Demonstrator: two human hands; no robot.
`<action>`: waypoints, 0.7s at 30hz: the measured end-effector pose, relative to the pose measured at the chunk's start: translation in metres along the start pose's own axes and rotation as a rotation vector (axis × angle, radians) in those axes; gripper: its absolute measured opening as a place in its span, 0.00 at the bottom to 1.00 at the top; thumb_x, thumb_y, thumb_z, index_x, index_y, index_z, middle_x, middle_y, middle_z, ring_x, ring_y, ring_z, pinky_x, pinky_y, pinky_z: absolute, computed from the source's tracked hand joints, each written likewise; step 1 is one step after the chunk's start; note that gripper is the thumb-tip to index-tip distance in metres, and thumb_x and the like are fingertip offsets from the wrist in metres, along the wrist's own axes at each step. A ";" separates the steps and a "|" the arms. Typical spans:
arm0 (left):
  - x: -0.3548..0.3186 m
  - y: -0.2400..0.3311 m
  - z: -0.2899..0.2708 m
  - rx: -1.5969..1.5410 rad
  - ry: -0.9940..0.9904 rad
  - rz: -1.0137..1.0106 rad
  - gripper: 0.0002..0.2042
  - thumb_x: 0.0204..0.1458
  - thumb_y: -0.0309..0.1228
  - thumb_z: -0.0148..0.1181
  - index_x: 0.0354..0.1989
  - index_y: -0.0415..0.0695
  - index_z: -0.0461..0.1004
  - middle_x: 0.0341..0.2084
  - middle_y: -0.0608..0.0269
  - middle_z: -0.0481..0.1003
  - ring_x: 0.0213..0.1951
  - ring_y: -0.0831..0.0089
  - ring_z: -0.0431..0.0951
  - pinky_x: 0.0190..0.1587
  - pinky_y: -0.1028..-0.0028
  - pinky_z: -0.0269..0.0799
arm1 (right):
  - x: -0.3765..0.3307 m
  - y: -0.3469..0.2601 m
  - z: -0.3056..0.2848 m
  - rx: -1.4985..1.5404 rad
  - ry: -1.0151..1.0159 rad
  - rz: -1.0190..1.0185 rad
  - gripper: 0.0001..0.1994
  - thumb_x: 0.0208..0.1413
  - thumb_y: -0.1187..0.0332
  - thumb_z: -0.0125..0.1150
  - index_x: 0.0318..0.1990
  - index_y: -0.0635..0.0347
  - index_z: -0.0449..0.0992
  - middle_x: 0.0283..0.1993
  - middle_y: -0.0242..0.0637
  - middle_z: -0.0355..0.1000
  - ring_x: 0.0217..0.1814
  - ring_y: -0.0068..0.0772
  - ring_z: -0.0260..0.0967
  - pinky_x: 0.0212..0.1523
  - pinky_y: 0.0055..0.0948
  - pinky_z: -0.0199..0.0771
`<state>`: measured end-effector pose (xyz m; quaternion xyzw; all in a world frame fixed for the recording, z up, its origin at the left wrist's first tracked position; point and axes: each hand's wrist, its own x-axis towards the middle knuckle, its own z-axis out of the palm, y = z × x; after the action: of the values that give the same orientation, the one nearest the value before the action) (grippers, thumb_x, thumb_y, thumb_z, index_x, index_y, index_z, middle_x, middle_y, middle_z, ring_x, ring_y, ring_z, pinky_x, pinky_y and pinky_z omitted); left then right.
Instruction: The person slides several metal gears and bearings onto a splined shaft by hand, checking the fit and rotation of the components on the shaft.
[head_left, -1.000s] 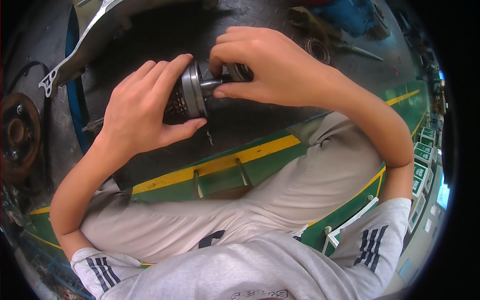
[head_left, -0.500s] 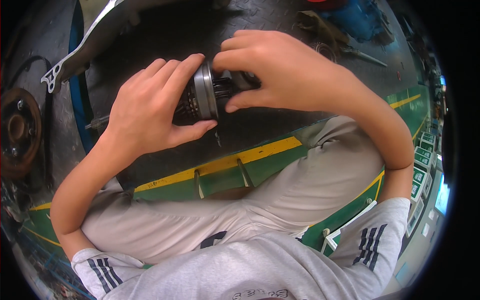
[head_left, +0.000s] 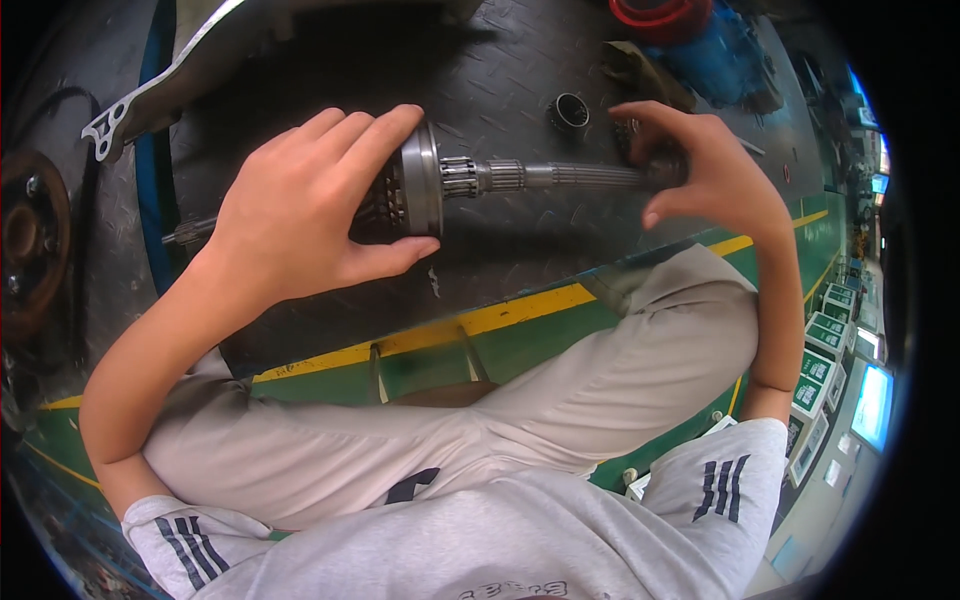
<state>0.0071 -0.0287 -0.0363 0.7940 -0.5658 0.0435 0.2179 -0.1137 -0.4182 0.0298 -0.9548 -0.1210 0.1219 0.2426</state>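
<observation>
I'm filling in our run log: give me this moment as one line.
left hand: gripping round silver metal part; right hand: at right end of long grey splined metal shaft, hold unclear; dark metal ring: beyond shaft

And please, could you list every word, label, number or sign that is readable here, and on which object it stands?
Grey shirt: outlined lettering at the picture's lower edge, not clearly readable.
Green-and-white boxes: printing too small and blurred to read.
Bright screen: washed out, nothing readable.
Metal shaft: no lettering visible.
</observation>
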 end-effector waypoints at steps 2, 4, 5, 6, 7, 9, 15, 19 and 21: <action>0.001 0.001 0.000 -0.014 -0.021 -0.030 0.46 0.42 0.45 0.82 0.73 0.42 0.72 0.45 0.49 0.81 0.46 0.50 0.83 0.51 0.60 0.82 | 0.007 -0.002 0.013 -0.002 0.035 -0.083 0.52 0.33 0.60 0.92 0.71 0.61 0.73 0.45 0.46 0.80 0.45 0.46 0.79 0.51 0.38 0.80; 0.001 0.000 0.002 -0.016 -0.021 -0.038 0.46 0.42 0.44 0.82 0.73 0.42 0.72 0.45 0.49 0.81 0.46 0.50 0.83 0.51 0.59 0.82 | 0.020 -0.015 0.019 -0.064 0.068 -0.103 0.51 0.34 0.60 0.92 0.71 0.61 0.74 0.45 0.45 0.79 0.45 0.47 0.77 0.50 0.39 0.80; 0.001 0.000 0.002 -0.022 -0.016 -0.045 0.46 0.42 0.44 0.81 0.73 0.42 0.72 0.45 0.49 0.81 0.45 0.50 0.83 0.51 0.59 0.82 | 0.022 -0.022 0.020 -0.132 0.099 -0.120 0.50 0.34 0.61 0.92 0.71 0.61 0.74 0.45 0.45 0.78 0.45 0.48 0.76 0.49 0.40 0.80; 0.001 0.000 0.001 -0.022 -0.015 -0.036 0.46 0.42 0.44 0.81 0.73 0.42 0.72 0.45 0.49 0.81 0.45 0.50 0.83 0.51 0.59 0.82 | 0.024 -0.019 0.024 -0.184 0.126 -0.145 0.49 0.35 0.61 0.92 0.70 0.62 0.75 0.44 0.45 0.77 0.44 0.49 0.75 0.49 0.42 0.79; 0.000 0.000 0.001 -0.025 -0.016 -0.041 0.46 0.41 0.44 0.81 0.73 0.42 0.72 0.46 0.48 0.81 0.45 0.49 0.83 0.51 0.59 0.82 | 0.024 -0.020 0.021 -0.187 0.131 -0.138 0.49 0.35 0.61 0.92 0.70 0.62 0.75 0.44 0.45 0.77 0.44 0.49 0.75 0.49 0.42 0.79; 0.000 -0.002 0.000 -0.021 -0.018 -0.053 0.46 0.41 0.44 0.81 0.73 0.42 0.72 0.46 0.48 0.81 0.45 0.49 0.82 0.52 0.59 0.82 | 0.030 -0.019 0.014 -0.068 -0.062 0.026 0.49 0.35 0.59 0.92 0.69 0.63 0.75 0.44 0.45 0.77 0.46 0.49 0.76 0.50 0.42 0.79; 0.001 -0.001 0.000 -0.014 -0.038 -0.045 0.46 0.42 0.43 0.81 0.72 0.41 0.71 0.46 0.48 0.80 0.45 0.47 0.81 0.52 0.58 0.80 | 0.047 -0.026 0.035 0.065 0.000 -0.113 0.50 0.34 0.53 0.92 0.67 0.64 0.74 0.46 0.48 0.77 0.49 0.52 0.78 0.51 0.42 0.80; 0.001 0.001 -0.002 -0.024 -0.020 -0.035 0.46 0.41 0.43 0.81 0.72 0.40 0.71 0.46 0.48 0.80 0.45 0.47 0.81 0.51 0.57 0.80 | 0.075 -0.059 0.066 0.016 0.125 -0.301 0.47 0.40 0.56 0.90 0.68 0.66 0.72 0.56 0.53 0.78 0.61 0.61 0.78 0.59 0.49 0.81; 0.002 0.002 -0.002 -0.035 -0.014 -0.029 0.46 0.40 0.43 0.81 0.71 0.40 0.71 0.46 0.48 0.80 0.45 0.47 0.81 0.51 0.57 0.80 | 0.079 -0.070 0.071 0.061 0.122 -0.280 0.45 0.43 0.56 0.88 0.67 0.66 0.72 0.59 0.54 0.78 0.63 0.63 0.77 0.61 0.50 0.80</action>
<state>0.0067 -0.0302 -0.0339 0.7985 -0.5565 0.0249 0.2282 -0.0716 -0.3049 -0.0100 -0.9264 -0.2341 0.0323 0.2930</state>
